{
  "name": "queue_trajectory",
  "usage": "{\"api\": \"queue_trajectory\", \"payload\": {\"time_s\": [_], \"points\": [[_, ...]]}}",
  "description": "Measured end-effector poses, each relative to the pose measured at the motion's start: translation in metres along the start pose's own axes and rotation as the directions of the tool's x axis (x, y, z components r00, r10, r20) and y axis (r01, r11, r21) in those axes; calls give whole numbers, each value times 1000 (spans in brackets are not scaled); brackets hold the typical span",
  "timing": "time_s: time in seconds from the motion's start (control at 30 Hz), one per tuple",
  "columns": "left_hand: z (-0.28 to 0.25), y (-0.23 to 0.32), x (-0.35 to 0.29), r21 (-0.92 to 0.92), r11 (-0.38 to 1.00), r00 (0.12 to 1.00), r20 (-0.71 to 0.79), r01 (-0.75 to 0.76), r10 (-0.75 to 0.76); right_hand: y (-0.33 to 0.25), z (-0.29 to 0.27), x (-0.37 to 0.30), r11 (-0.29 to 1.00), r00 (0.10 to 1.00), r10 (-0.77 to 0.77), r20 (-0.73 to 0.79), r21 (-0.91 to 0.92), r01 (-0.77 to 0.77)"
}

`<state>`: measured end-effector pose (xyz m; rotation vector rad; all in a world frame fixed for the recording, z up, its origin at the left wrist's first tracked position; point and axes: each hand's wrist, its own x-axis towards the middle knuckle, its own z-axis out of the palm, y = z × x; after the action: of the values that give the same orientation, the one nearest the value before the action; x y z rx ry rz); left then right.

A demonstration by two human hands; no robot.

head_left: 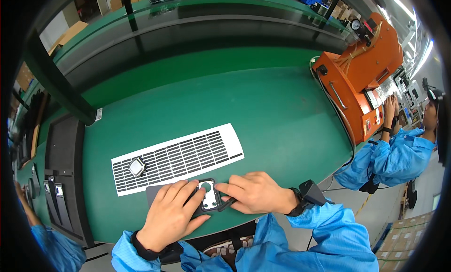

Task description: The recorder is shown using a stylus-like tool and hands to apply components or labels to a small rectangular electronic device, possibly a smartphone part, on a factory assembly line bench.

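On the near edge of the green bench lies a flat dark part point(152, 193) whose right end is a black-framed white plate point(208, 201) with round holes. My left hand point(176, 208) is laid over this part, fingers on top and thumb at its near side. At the plate's right edge, my right hand point(251, 192) has its fingers pinched together. A short, slim black piece point(227, 204) sticks out from under them and touches the frame. Just beyond lies a white sheet point(235, 139) with rows of black strips. A small square device point(136, 166) rests on its left end.
At the left stands a black tray point(66, 131) holding several similar dark parts point(60, 201). An orange machine point(347, 79) with a cable point(345, 124) takes up the right end. Another person in blue point(390, 154) works beside it. A dark post point(63, 79) rises at the back left.
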<state>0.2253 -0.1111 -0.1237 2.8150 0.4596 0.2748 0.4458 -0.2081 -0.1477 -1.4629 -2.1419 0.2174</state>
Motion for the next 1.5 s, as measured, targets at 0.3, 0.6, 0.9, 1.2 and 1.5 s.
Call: {"api": "queue_trajectory", "payload": {"time_s": [0.3, 0.6, 0.9, 1.2, 1.5], "points": [[2, -11, 2, -85, 996, 1000, -3, -4, 4, -5, 3, 14, 996, 983, 16, 182, -88, 0], [7, -16, 0, -174, 985, 1000, -11, 5, -7, -4, 5, 16, 994, 975, 27, 222, -109, -3], [7, -16, -1, -154, 988, 1000, -3, 13, -13, -5, 4, 23, 996, 972, 76, 221, 33, -86], [7, -17, -2, -190, 982, 1000, -16, 14, -17, -11, 3, 19, 984, 963, 170, 208, 13, -176], [7, -16, -3, -165, 986, 1000, -6, 8, -9, -9, 5, 12, 994, 979, 106, 172, -40, -101]]}}
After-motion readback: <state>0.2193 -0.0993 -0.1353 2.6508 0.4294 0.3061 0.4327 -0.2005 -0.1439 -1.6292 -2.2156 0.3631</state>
